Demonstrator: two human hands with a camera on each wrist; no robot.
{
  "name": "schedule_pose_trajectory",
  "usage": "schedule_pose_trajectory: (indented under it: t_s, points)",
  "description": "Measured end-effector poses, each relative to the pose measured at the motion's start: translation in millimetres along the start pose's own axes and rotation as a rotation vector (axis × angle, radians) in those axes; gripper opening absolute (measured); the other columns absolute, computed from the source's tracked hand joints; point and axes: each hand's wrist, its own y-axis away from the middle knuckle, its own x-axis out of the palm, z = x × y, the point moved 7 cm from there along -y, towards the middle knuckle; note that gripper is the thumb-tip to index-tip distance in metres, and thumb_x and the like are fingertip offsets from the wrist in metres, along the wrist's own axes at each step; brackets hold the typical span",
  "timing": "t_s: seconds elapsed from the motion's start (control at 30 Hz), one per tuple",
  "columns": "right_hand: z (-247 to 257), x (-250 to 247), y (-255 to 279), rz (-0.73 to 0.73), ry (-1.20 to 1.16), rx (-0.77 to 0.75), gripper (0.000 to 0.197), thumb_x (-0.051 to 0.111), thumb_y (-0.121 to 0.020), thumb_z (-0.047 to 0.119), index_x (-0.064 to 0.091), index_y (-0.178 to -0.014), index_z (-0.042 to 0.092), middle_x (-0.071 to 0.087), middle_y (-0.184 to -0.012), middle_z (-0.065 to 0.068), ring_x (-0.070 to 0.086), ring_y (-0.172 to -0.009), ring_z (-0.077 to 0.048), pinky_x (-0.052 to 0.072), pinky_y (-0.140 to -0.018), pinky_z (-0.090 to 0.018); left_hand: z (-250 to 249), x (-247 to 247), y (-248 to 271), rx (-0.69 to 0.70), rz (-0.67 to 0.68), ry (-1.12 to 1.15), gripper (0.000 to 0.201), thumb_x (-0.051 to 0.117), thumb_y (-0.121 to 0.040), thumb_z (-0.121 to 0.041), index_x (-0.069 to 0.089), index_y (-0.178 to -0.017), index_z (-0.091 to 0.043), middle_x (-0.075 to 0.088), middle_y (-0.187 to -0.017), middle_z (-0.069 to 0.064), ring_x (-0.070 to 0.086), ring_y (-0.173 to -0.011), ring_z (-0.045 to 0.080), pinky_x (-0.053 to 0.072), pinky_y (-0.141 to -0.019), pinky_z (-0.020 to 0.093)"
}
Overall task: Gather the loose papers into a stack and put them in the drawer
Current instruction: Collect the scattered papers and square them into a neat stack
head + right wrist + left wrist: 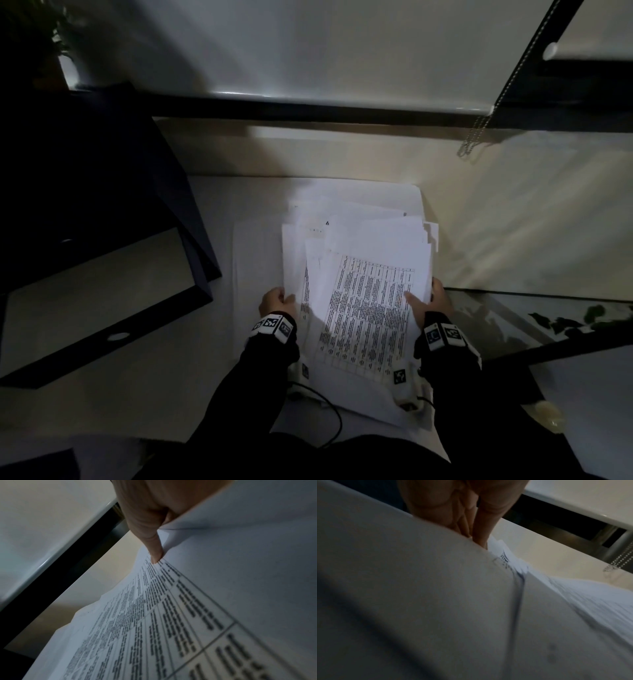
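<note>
Papers (356, 274), left hand (275, 301), right hand (435, 301) gripping edges

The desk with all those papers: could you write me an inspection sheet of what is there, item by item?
Surface: pale white desk top, dimly lit.
Job's things: untidy stack of white printed papers, edges misaligned, a sheet with a printed table on top; black open drawer at the left, nothing visible inside.
Clutter: nothing seen.
Grips: left hand holds the stack's left edge; right hand holds the right edge, thumb on top.
Cables: thin black cable near the left wrist.
Surroundings: beaded metal blind chain hanging at the upper right; dark plant leaves at the right.
</note>
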Motion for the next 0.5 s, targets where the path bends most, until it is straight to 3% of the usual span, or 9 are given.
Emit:
schedule_pose_trajectory:
  t_s: [0.07, 0.13, 0.23, 0.33, 0.43, 0.5]
  points:
    - [5.6, 13.4, 2.1, 0.050, 0.059, 0.001, 0.065, 0.067, -0.084, 0.017, 0.038, -0.141, 0.004, 0.050, -0.141, -0.016, 0.050, -0.127, -0.032, 0.040, -0.099, -0.030, -5.4, 1.6, 2.2, 0.015, 0.028, 0.001, 0.032, 0.047, -0.095, -0.022, 0.058, -0.111, 0.004, 0.063, -0.119, 0.021, 0.059, -0.110, 0.033, 0.044, -0.091, 0.030]
    - [10.4, 32.0, 7.4, 0.162, 0.086, 0.035, 0.080, 0.070, -0.081, 0.029, 0.028, -0.147, 0.010, 0.040, -0.149, -0.012, 0.041, -0.135, -0.031, 0.035, -0.111, -0.041, -7.2, 5.9, 3.6, -0.004, 0.073, 0.033, 0.042, 0.040, -0.097, -0.033, 0.054, -0.110, 0.004, 0.060, -0.121, 0.022, 0.057, -0.111, 0.034, 0.043, -0.091, 0.031]
    - [13.1, 50.0, 8.0, 0.267, 0.095, 0.081, 0.077, 0.068, -0.084, 0.030, 0.026, -0.146, 0.009, 0.038, -0.148, -0.008, 0.039, -0.136, -0.030, 0.032, -0.112, -0.043, -0.4, 10.6, 1.4, -0.006, 0.123, 0.103, 0.051, 0.054, -0.088, -0.043, 0.048, -0.118, -0.002, 0.059, -0.123, 0.020, 0.058, -0.111, 0.033, 0.046, -0.098, 0.038]
    - [22.0, 46.7, 7.6, 0.125, 0.153, 0.066, 0.056, 0.055, -0.093, 0.023, 0.035, -0.141, 0.002, 0.043, -0.145, -0.017, 0.043, -0.133, -0.032, 0.033, -0.109, -0.038, 0.4, 13.2, 0.6, 0.030, 0.184, 0.148, 0.056, 0.067, -0.080, -0.035, 0.040, -0.121, -0.010, 0.059, -0.119, 0.014, 0.059, -0.105, 0.030, 0.049, -0.097, 0.046]
    - [25.7, 63.1, 15.6, 0.221, 0.228, 0.050, 0.054, 0.043, -0.099, 0.019, 0.026, -0.145, -0.001, 0.033, -0.152, -0.018, 0.033, -0.140, -0.032, 0.026, -0.113, -0.034, -6.1, 14.7, -0.4, 0.081, 0.220, 0.125, 0.072, 0.073, -0.076, -0.025, 0.029, -0.132, -0.013, 0.053, -0.123, 0.011, 0.054, -0.113, 0.028, 0.045, -0.102, 0.045]
    - [25.0, 62.2, 14.4, 0.227, 0.243, 0.045, 0.053, 0.046, -0.097, 0.019, 0.031, -0.144, -0.001, 0.036, -0.150, -0.017, 0.035, -0.138, -0.031, 0.027, -0.112, -0.033, -8.0, 7.6, 0.8, 0.118, 0.162, 0.237, 0.062, 0.071, -0.078, -0.013, 0.038, -0.131, -0.012, 0.056, -0.126, 0.013, 0.055, -0.117, 0.031, 0.045, -0.103, 0.044]
